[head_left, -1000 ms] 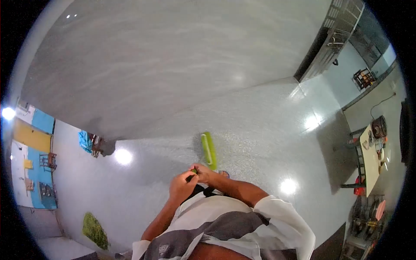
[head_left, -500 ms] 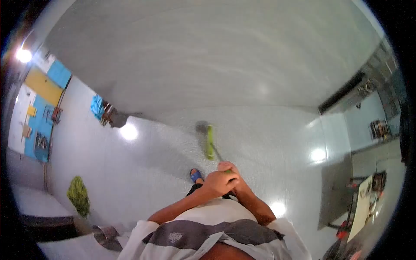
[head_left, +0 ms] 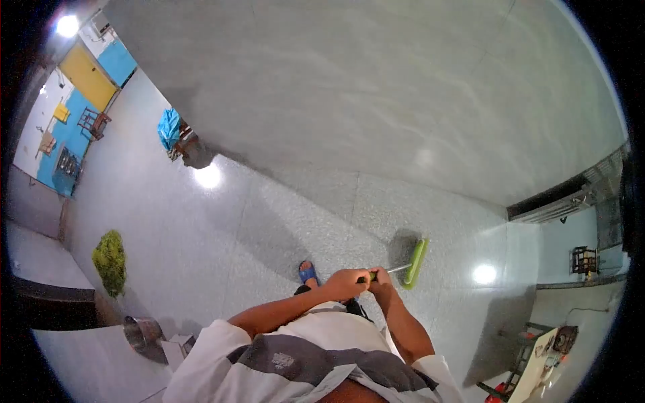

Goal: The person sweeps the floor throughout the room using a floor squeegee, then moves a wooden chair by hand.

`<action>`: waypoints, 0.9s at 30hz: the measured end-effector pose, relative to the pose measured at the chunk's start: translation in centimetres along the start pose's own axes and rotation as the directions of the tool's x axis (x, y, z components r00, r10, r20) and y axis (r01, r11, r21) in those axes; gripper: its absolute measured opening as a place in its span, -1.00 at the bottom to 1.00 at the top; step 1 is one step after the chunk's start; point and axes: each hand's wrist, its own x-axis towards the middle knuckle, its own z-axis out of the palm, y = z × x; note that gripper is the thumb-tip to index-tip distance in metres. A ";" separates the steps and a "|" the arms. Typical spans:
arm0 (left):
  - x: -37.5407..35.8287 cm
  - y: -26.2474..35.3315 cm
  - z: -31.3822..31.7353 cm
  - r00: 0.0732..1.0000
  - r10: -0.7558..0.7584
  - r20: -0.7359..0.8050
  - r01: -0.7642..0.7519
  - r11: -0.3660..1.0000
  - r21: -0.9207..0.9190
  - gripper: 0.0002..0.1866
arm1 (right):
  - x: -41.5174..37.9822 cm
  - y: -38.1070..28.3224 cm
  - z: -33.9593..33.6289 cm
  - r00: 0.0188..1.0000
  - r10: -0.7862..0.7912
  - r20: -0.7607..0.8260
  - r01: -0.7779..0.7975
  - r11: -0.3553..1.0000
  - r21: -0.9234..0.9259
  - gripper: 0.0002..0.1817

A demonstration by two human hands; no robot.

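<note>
A long-handled tool with a bright green head [head_left: 416, 264] is over the grey floor, right of centre, its shadow just left of it. A thin metal pole runs from the head back to my hands. My left hand [head_left: 346, 285] is wrapped round the green grip at the pole's end. Closer to the head, my right hand [head_left: 381, 279] is closed round the pole. Both hands are side by side in front of my body. Below them shows a foot in a blue sandal [head_left: 307, 273].
A green heap [head_left: 109, 262] lies on the floor at the left, near a metal bucket [head_left: 143, 334]. A chair with a blue cloth [head_left: 169, 128] stands by the wall. At the lower right is a table [head_left: 535, 363]; a yellow door [head_left: 88, 77] is at upper left.
The green head has swung to the right and nearer to me, and its pole now points right. Both hands have shifted with it, still gripping. The view has turned.
</note>
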 end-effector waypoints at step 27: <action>-1.1 4.9 -10.5 0.908 0.381 -0.173 -0.273 0.854 0.443 -0.74 | -1.7 -1.0 16.8 0.650 0.099 0.753 -0.576 0.711 0.404 -0.84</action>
